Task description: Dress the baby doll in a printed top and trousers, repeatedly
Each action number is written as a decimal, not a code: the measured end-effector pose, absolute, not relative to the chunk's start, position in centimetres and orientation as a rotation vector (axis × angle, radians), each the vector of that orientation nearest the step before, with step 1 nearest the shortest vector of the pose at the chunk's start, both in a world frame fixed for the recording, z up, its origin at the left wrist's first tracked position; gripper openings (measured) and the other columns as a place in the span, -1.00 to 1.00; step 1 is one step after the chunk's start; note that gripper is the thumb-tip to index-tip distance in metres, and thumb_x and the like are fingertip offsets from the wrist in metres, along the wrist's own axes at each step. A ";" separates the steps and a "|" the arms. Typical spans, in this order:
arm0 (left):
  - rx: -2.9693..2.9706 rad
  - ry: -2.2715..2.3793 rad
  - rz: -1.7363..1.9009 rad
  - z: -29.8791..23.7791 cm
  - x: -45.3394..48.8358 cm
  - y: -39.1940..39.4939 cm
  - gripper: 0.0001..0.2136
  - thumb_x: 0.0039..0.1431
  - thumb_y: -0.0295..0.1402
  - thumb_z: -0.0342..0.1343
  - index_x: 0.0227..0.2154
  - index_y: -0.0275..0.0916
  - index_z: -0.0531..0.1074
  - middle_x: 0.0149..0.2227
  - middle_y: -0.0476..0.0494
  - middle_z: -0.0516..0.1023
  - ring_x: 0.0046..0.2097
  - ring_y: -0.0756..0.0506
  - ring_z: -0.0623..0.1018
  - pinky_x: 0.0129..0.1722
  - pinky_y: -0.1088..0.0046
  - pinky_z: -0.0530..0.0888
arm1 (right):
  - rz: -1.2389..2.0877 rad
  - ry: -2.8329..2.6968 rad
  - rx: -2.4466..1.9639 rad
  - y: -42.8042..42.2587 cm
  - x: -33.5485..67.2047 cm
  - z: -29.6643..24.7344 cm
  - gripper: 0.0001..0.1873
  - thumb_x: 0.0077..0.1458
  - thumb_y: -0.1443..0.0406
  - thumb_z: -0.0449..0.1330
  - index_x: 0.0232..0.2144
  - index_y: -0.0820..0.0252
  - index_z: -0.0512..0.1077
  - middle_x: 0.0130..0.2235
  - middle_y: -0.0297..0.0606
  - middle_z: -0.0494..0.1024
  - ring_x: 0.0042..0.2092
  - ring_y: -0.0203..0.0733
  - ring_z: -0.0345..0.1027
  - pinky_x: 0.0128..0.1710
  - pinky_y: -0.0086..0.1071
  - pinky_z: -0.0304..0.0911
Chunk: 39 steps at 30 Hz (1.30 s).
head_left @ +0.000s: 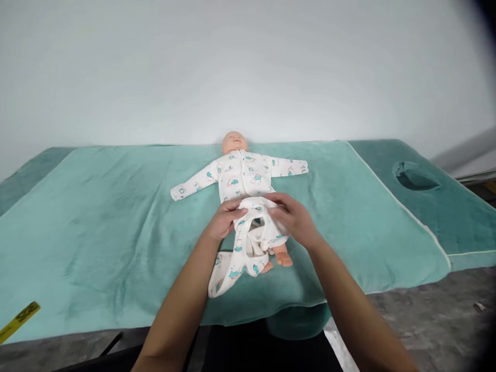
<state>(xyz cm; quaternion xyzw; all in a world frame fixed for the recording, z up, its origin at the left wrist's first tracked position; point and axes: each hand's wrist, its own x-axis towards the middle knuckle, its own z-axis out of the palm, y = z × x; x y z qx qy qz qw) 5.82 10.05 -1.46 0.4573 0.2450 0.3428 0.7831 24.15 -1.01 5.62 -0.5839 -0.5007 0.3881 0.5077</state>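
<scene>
A baby doll point(234, 140) lies on its back, head toward the wall. It wears a white printed top point(243, 173) with its sleeves spread to both sides. Over its lower body lie white printed baby pants point(239, 243), bunched, with an opening in the middle and one leg trailing to the left. The doll's feet point(282, 256) show below the cloth. My left hand point(225, 219) pinches the waist edge of the pants on the left. At the waist's right side, my right hand point(292, 217) has its fingers curled on the same cloth.
A green sheet point(116, 217) covers the padded table, with a face hole point(416, 176) at the right end. Behind it stands a white wall point(248, 67). A yellow strip point(19, 321) lies at the front left edge. Grey floor point(426, 310) shows below.
</scene>
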 end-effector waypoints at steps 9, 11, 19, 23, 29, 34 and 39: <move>0.993 0.507 0.883 -0.5 6.8 8.7 -0.69 -0.08 -0.21 0.43 -0.32 -0.32 0.65 -0.38 -0.14 0.66 -0.39 -0.06 0.57 -0.34 0.48 0.46 | 1.262 -1.249 -1.580 1.0 21.5 4.4 -0.81 -0.01 0.19 0.31 -0.37 0.19 0.50 -0.45 -0.34 0.55 -0.39 -0.22 0.39 -0.39 -0.40 0.23; 0.977 0.495 0.843 -0.3 6.6 9.1 -0.65 -0.12 -0.21 0.45 -0.28 -0.32 0.65 -0.36 -0.15 0.66 -0.37 -0.09 0.57 -0.31 0.45 0.46 | 1.413 -1.009 -1.377 0.9 22.1 3.9 -0.76 -0.03 0.22 0.32 -0.28 0.21 0.51 -0.43 -0.32 0.56 -0.40 -0.22 0.42 -0.37 -0.39 0.30; 1.174 0.329 0.513 -0.5 5.2 10.8 -0.61 -0.13 -0.34 0.46 -0.19 -0.32 0.61 -0.27 -0.12 0.63 -0.24 -0.11 0.56 -0.25 0.48 0.43 | 1.460 -0.741 -1.134 1.6 22.6 5.0 -0.67 -0.12 0.22 0.39 -0.27 0.21 0.47 -0.38 -0.31 0.57 -0.38 -0.22 0.43 -0.33 -0.37 0.36; 0.896 0.341 0.793 -1.3 6.2 9.8 -0.69 -0.01 -0.27 0.41 -0.21 -0.25 0.56 -0.32 -0.05 0.60 -0.30 -0.04 0.56 -0.24 0.48 0.47 | 1.466 -1.069 -1.300 1.4 21.8 4.8 -0.53 -0.12 0.19 0.45 -0.13 0.19 0.51 -0.25 -0.29 0.61 -0.25 -0.17 0.45 -0.26 -0.36 0.35; 0.865 0.385 0.731 0.2 5.6 9.3 -0.65 -0.02 -0.20 0.42 -0.22 -0.27 0.54 -0.35 -0.08 0.60 -0.37 -0.02 0.54 -0.34 0.52 0.45 | 1.440 -1.101 -1.325 1.0 21.8 3.7 -0.59 -0.12 0.26 0.42 -0.16 0.20 0.51 -0.25 -0.31 0.60 -0.23 -0.16 0.44 -0.19 -0.32 0.34; 1.142 0.284 0.332 0.8 4.6 9.9 -0.51 -0.11 -0.31 0.46 -0.07 -0.32 0.55 -0.23 -0.18 0.63 -0.23 -0.11 0.58 -0.27 0.47 0.47 | 1.273 -0.856 -1.131 1.3 22.3 1.9 -0.64 -0.09 0.23 0.40 -0.19 0.14 0.48 -0.30 -0.39 0.58 -0.27 -0.23 0.44 -0.24 -0.40 0.34; 1.059 0.327 0.536 -0.4 5.2 9.2 -0.56 -0.06 -0.34 0.44 -0.07 -0.25 0.53 -0.20 -0.11 0.62 -0.20 -0.08 0.59 -0.20 0.48 0.49 | 1.392 -1.062 -1.141 0.9 23.2 1.5 -0.55 -0.04 0.13 0.43 -0.12 0.18 0.51 -0.20 -0.30 0.61 -0.20 -0.19 0.47 -0.19 -0.38 0.36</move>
